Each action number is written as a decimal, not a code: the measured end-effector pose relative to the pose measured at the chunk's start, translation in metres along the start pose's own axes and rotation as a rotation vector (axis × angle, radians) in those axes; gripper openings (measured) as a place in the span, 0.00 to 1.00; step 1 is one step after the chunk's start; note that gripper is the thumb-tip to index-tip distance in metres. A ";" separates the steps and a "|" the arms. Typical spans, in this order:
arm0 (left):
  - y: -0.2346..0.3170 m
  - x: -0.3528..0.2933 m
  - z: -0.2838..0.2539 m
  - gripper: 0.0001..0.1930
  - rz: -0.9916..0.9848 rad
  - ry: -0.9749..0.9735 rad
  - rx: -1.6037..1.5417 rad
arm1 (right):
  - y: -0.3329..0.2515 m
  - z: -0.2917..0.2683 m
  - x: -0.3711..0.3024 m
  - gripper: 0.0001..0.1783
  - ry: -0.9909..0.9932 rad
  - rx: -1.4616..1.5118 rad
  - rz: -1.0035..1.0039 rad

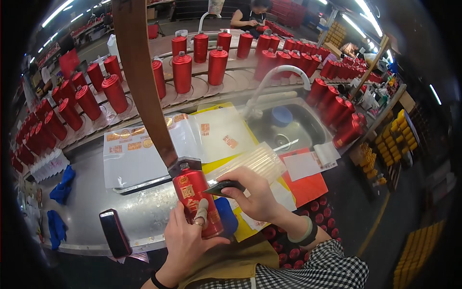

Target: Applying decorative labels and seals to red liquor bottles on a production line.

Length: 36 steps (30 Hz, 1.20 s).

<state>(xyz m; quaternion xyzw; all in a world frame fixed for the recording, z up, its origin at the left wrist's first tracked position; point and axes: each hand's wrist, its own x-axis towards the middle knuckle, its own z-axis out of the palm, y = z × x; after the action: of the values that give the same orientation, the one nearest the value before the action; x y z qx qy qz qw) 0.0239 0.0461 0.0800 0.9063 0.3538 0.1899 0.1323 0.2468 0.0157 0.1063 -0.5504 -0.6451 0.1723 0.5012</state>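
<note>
A red bottle with gold characters on its front stands slightly tilted at the near edge of the metal worktop, its neck beside the foot of a brown post. My left hand grips the lower part of it, with a pale wrapping round one finger pressed against the front. In my right hand is a dark, flat scraper-like tool, its tip at the bottle's right side. Sheets with gold and red decals lie behind the bottle. Below the right hand, a blue object is partly hidden by the bottle.
The brown post rises just behind the bottle. A sink with a curved faucet and blue bowl is at right. Red bottles line the conveyor beyond. A phone and blue cloths lie left. A co-worker sits far back.
</note>
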 end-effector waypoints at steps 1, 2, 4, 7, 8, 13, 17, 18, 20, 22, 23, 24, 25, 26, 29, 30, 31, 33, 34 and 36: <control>0.000 -0.003 0.001 0.56 0.013 0.016 -0.005 | 0.000 0.000 0.001 0.15 -0.002 0.001 0.002; 0.000 -0.007 0.002 0.55 0.027 0.029 -0.010 | -0.001 0.000 0.002 0.15 -0.017 -0.017 -0.026; -0.001 -0.015 0.004 0.55 0.029 0.023 -0.023 | -0.003 0.000 0.002 0.14 -0.033 -0.031 -0.044; -0.003 -0.024 0.005 0.55 0.040 0.016 -0.040 | -0.004 -0.003 0.005 0.14 -0.050 -0.044 -0.055; -0.003 -0.026 0.006 0.54 0.050 0.018 -0.044 | -0.003 -0.002 0.008 0.14 -0.050 -0.046 -0.058; -0.011 -0.028 0.012 0.52 0.059 0.042 -0.157 | 0.015 0.011 0.017 0.17 0.012 -0.111 -0.254; -0.024 -0.039 0.042 0.62 -0.075 0.194 -0.397 | 0.028 0.022 0.024 0.17 -0.013 -0.464 -0.539; -0.027 -0.042 0.054 0.63 -0.114 0.224 -0.433 | 0.030 0.030 0.018 0.15 -0.056 -0.477 -0.575; -0.037 -0.047 0.079 0.58 -0.274 0.179 -0.607 | 0.023 0.041 -0.001 0.13 -0.169 -0.430 -0.670; -0.041 -0.046 0.077 0.55 -0.187 0.178 -0.442 | 0.000 0.048 -0.016 0.11 -0.274 -0.339 -0.749; -0.035 -0.043 0.072 0.52 -0.060 0.253 -0.276 | -0.006 0.049 -0.014 0.11 -0.383 -0.386 -0.696; -0.028 -0.047 0.076 0.44 -0.162 0.330 -0.498 | -0.001 0.055 -0.005 0.10 -0.323 -0.399 -0.636; -0.022 -0.050 0.078 0.46 -0.242 0.387 -0.565 | 0.009 0.059 0.012 0.10 -0.263 -0.413 -0.576; -0.022 -0.052 0.074 0.46 -0.238 0.378 -0.492 | 0.020 0.059 0.030 0.09 -0.255 -0.494 -0.517; -0.014 -0.042 0.064 0.47 -0.273 0.390 -0.576 | 0.036 0.045 0.072 0.11 -0.032 -0.659 -0.648; -0.011 -0.041 0.063 0.47 -0.324 0.416 -0.718 | 0.039 0.045 0.066 0.11 -0.032 -0.659 -0.646; -0.013 -0.043 0.065 0.47 -0.325 0.414 -0.718 | 0.043 0.048 0.052 0.12 -0.042 -0.682 -0.714; -0.020 -0.046 0.072 0.45 -0.263 0.408 -0.601 | 0.033 0.054 0.014 0.12 -0.096 -0.586 -0.750; -0.027 -0.046 0.071 0.44 -0.163 0.389 -0.450 | 0.019 0.054 -0.012 0.12 -0.177 -0.468 -0.766; -0.026 -0.046 0.056 0.40 -0.112 0.294 -0.333 | 0.014 0.056 -0.027 0.13 -0.261 -0.329 -0.771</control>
<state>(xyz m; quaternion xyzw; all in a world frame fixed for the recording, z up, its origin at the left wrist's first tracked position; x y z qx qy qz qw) 0.0021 0.0269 0.0086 0.8134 0.3830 0.3681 0.2372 0.2046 0.0149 0.0587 -0.3154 -0.8802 -0.0642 0.3489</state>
